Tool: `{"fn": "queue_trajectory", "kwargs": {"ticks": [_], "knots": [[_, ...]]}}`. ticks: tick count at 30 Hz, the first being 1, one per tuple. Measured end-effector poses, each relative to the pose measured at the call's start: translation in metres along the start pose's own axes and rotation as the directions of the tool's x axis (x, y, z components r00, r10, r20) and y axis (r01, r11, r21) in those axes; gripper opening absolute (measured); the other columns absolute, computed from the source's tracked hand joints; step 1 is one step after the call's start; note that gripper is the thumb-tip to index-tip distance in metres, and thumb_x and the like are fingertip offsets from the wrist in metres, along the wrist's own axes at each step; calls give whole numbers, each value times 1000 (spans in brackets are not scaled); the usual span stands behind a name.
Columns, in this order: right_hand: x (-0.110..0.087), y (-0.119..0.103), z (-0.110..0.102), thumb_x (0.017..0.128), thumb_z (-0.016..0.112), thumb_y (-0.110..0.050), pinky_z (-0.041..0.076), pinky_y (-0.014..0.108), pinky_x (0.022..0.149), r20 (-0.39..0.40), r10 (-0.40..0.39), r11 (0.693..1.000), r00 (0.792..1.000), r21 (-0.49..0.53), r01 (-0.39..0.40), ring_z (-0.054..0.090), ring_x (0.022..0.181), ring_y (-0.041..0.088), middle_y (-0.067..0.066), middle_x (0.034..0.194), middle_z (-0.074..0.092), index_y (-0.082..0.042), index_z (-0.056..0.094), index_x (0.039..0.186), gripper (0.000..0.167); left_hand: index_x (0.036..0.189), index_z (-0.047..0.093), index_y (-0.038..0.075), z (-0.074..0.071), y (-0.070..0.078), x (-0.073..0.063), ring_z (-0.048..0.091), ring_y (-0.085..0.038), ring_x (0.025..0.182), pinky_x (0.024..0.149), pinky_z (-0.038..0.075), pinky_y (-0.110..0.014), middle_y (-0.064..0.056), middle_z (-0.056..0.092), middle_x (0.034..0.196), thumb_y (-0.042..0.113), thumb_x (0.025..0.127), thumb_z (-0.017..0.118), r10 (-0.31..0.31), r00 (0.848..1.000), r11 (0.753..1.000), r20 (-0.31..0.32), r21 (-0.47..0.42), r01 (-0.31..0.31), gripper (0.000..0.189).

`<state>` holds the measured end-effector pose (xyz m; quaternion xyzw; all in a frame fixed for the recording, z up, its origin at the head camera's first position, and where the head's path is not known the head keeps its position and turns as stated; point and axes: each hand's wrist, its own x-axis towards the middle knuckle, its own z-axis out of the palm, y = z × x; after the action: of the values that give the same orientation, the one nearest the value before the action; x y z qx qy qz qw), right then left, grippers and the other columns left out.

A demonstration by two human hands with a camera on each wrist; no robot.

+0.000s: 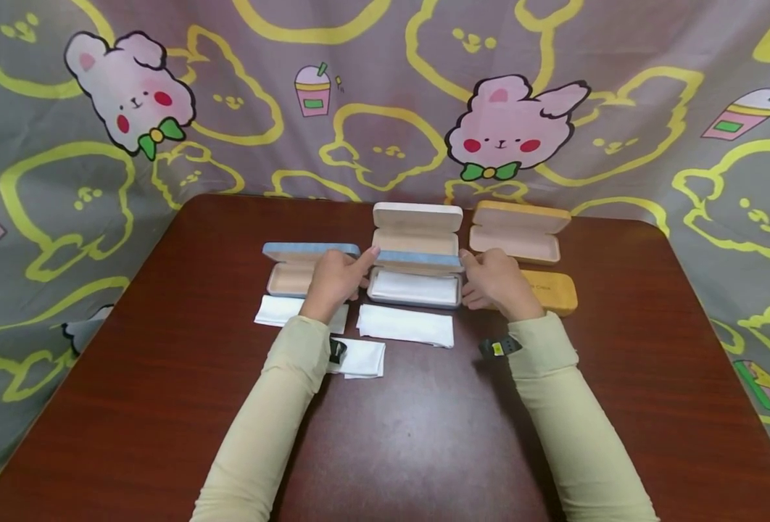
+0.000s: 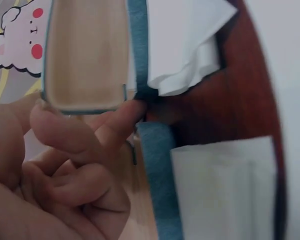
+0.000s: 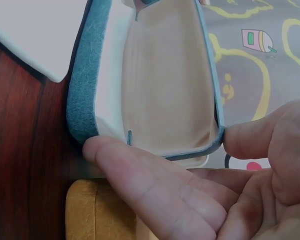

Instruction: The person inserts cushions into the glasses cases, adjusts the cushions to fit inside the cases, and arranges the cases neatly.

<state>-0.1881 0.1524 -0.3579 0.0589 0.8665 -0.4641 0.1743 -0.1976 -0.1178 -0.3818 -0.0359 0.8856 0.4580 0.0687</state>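
In the head view a blue glasses case (image 1: 419, 259) stands with its lid raised in the middle of the table. A folded white cloth (image 1: 414, 288) lies inside its base. My left hand (image 1: 336, 281) holds the left end, the thumb at the lid's corner and a finger at the base, as the left wrist view shows. At the other end my right hand (image 1: 499, 283) has its thumb on the lid's corner and the index finger along the base. Another blue glasses case (image 1: 287, 279), lid up, is partly hidden behind my left hand.
Behind stand a white glasses case (image 1: 417, 217) and a yellow one (image 1: 522, 217), both with raised lids. A closed yellow case (image 1: 557, 291) lies beside my right hand. Folded white cloths (image 1: 406, 325) lie in front. A patterned curtain (image 1: 385, 87) hangs behind the table (image 1: 411, 449).
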Motion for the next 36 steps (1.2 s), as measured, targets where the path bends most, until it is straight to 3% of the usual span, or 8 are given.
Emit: {"fn": "queue_trajectory", "kwargs": {"ticks": [7, 12, 19, 26, 36], "knots": [[-4, 2, 1, 108, 46, -32, 60, 38, 70, 23, -15, 1000, 1000, 23, 15, 72, 85, 32, 27, 101, 68, 11, 58, 126, 49, 74, 69, -9, -10, 0, -3, 56, -20, 56, 67, 50, -37, -16, 71, 85, 52, 96, 64, -10, 991, 996, 136, -86, 22, 65], [-7, 4, 2, 107, 50, -24, 59, 39, 74, 41, -73, 997, 996, 36, 72, 71, 91, 35, 28, 103, 68, 13, 58, 124, 42, 90, 77, -2, -16, -3, -4, 51, -17, 58, 63, 46, -33, -18, 66, 90, 44, 96, 68, -23, 980, 992, 197, -117, 47, 47], [-11, 8, 5, 105, 54, -17, 59, 38, 74, 10, -112, 993, 994, -25, 112, 73, 89, 33, 32, 116, 63, 19, 44, 139, 51, 109, 76, 4, -13, -6, -5, 58, -22, 63, 68, 51, -39, -13, 67, 99, 34, 92, 76, -33, 980, 997, 195, -63, 46, 35], [-15, 10, 8, 104, 56, -22, 58, 38, 69, -49, -147, 965, 988, -226, 133, 71, 70, 20, 18, 89, 71, 12, 58, 129, 42, 115, 74, 3, -11, -2, -7, 66, -31, 75, 74, 54, -38, -11, 66, 105, 34, 92, 76, -17, 979, 1000, 202, -17, 21, 38], [-15, 11, 9, 105, 53, -17, 59, 36, 68, -29, -161, 968, 987, -201, 152, 72, 77, 24, 21, 100, 70, 13, 55, 134, 42, 124, 70, 0, -11, -3, -11, 67, -29, 73, 78, 54, -40, -13, 69, 109, 35, 91, 77, -3, 986, 1000, 166, -3, 4, 48]]}}
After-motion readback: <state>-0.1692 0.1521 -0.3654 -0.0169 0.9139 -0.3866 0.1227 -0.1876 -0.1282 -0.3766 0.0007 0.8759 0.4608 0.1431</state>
